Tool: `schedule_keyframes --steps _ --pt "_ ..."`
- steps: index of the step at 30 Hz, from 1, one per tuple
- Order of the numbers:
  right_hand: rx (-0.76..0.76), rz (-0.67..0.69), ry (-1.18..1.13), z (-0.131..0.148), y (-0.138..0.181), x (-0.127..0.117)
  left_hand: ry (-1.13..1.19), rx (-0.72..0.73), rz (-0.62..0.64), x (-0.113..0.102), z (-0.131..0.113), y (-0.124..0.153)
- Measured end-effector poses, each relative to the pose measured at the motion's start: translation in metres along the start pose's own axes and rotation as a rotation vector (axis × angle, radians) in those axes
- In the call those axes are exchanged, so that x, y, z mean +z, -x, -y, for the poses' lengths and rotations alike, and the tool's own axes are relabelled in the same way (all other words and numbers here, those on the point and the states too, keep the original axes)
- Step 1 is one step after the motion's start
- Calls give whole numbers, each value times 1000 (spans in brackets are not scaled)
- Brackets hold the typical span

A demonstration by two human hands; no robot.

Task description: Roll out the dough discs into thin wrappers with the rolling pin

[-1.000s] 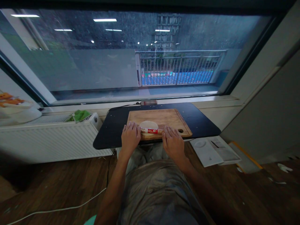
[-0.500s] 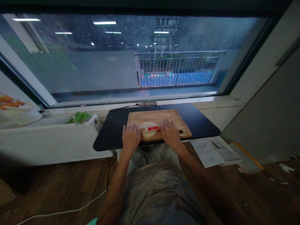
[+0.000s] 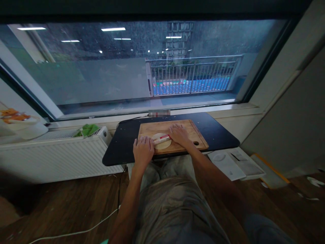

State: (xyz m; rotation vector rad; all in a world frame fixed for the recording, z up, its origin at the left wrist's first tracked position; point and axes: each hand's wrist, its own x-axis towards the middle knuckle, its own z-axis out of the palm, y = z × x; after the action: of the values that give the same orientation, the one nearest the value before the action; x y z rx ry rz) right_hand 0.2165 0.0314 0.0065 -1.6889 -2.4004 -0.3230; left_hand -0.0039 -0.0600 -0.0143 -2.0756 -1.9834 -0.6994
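A flat, pale round of dough [image 3: 164, 146] lies on the wooden cutting board [image 3: 154, 126]. Across it rests a rolling pin [image 3: 161, 139] with a red and white label, slanted so that its right end is farther from me. My left hand [image 3: 143, 149] is closed over the near left end. My right hand [image 3: 179, 134] covers the other end, farther up the board. Both ends of the pin are hidden beneath my palms and fingers.
The board sits on a black table [image 3: 119, 145] below a large window [image 3: 101, 78]. To the left stands a white radiator [image 3: 63, 159] with a green cloth-like item [image 3: 88, 130] on top. A white box [image 3: 228, 164] lies low at the right; a white cable [image 3: 83, 231] crosses the floor.
My right hand has moved forward, away from me, with its end of the rolling pin. The pin has gone from nearly level to slanted. My left hand has stayed almost in place.
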Motion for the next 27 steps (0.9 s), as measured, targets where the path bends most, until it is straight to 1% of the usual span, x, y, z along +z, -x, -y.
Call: schedule_keyframes --steps 4,7,12,19,27 --pt "-17 1 29 2 9 -5 30 26 -39 2 2 1" --pt "21 -27 22 5 22 -9 41 47 -54 1 3 1" --pt "76 -91 -35 9 40 -12 63 54 -43 -1 3 1" --pt "125 -199 -106 11 56 -6 72 36 -53 1 0 2" --pt "152 -218 -165 12 74 3 88 39 -69 -3 -2 6"
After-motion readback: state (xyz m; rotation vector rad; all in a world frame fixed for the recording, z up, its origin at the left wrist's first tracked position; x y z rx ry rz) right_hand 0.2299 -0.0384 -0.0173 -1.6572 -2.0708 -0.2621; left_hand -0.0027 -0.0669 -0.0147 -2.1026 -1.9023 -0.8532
